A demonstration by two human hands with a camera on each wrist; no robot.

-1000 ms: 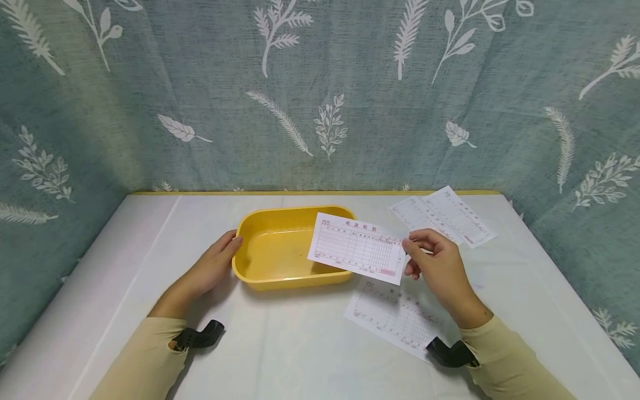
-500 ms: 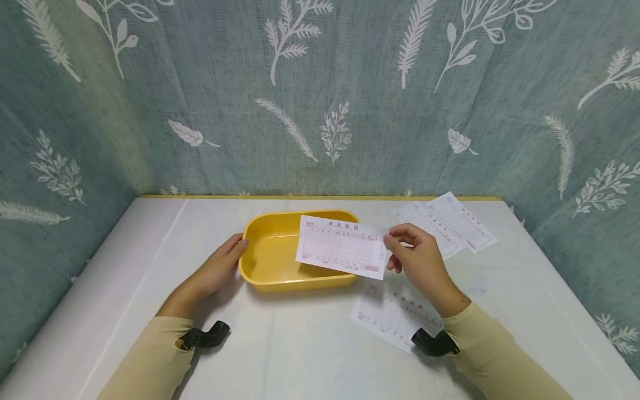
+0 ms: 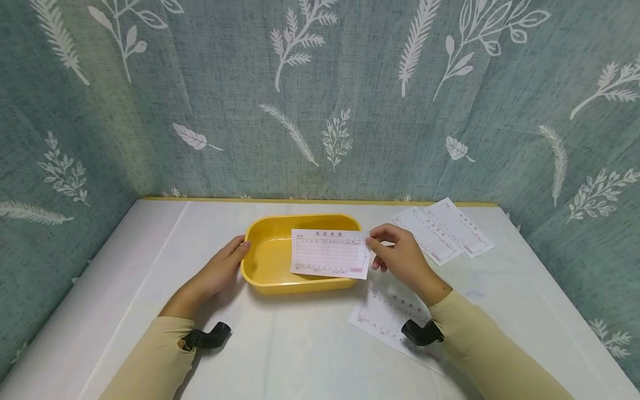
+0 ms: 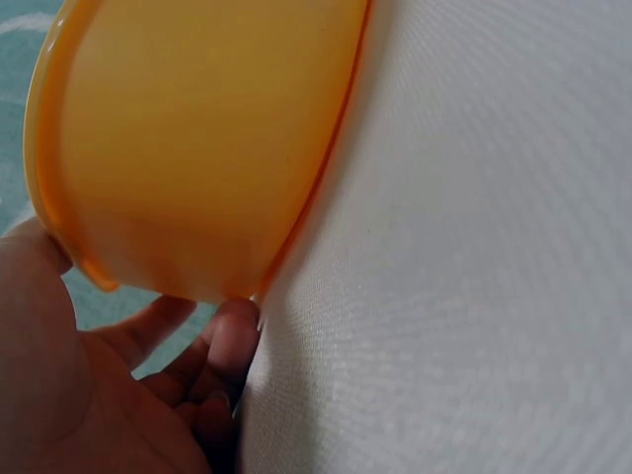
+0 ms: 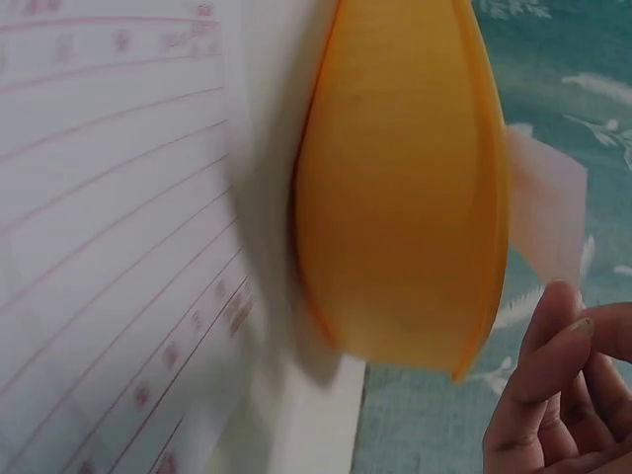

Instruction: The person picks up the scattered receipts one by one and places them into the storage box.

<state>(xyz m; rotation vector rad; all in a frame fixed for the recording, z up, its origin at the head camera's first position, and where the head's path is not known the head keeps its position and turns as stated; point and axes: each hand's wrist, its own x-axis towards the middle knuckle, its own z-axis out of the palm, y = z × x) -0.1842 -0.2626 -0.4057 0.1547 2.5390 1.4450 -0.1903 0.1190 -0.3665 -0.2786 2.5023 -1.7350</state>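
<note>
My left hand grips the left end of a yellow plastic basin. In the left wrist view the thumb lies at the basin's rim and the fingers reach low along its side. The right hand pinches the right edge of a printed receipt slip between thumb and fingertips. That slip is held over the right part of the basin, hiding some of its inside. Below the right forearm another receipt slip lies on the table, partly covered by the wrist camera.
Two more receipt slips, a nearer one and a farther one, lie at the back right of the white table. A leaf-patterned cloth hangs behind and at both sides. Black cameras sit on both wrists.
The right hand has moved left, carrying the receipt slip farther over the basin and turning it more level. The left hand keeps its grip on the basin.
</note>
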